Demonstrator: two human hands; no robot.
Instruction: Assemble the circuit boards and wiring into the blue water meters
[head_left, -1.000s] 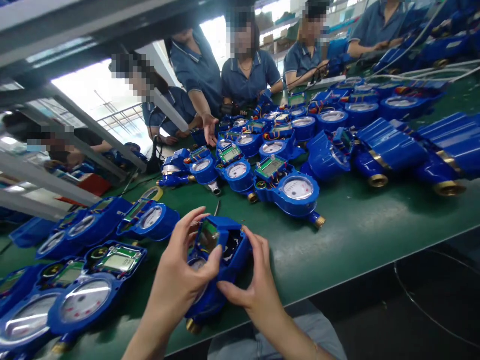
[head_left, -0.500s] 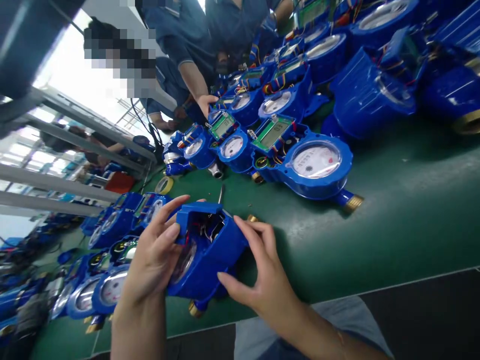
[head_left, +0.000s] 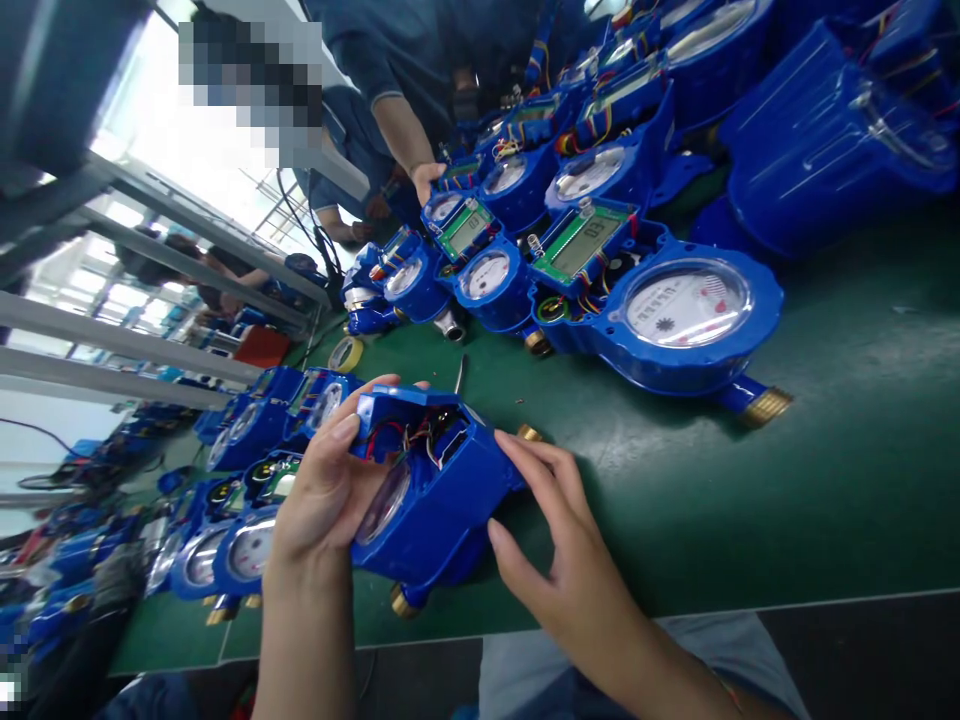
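A blue water meter (head_left: pixel 439 500) is tilted on its side just above or on the green table, a brass threaded end pointing down. Its top compartment is open, with thin wires and a dark part inside. My left hand (head_left: pixel 330 480) holds it from the left, thumb on the raised blue cover piece (head_left: pixel 397 402) and fingers behind. My right hand (head_left: pixel 551 510) spans the right corner of the housing, index fingertip and thumb on either side of it. Part of the round dial is hidden in shadow and behind my left hand.
Several blue meters with exposed displays stand in rows at the back right, the nearest meter (head_left: pixel 686 310) close by. More meters (head_left: pixel 247 545) lie at the left. A metal tool (head_left: pixel 460 373) and a yellow tape roll (head_left: pixel 346 354) rest behind. A co-worker's hand (head_left: pixel 427 182) touches a far meter.
The view has shifted, so the meter and hands appear slightly further right. My right thumb has slid back from the housing's face toward its edge. My left hand keeps its hold.
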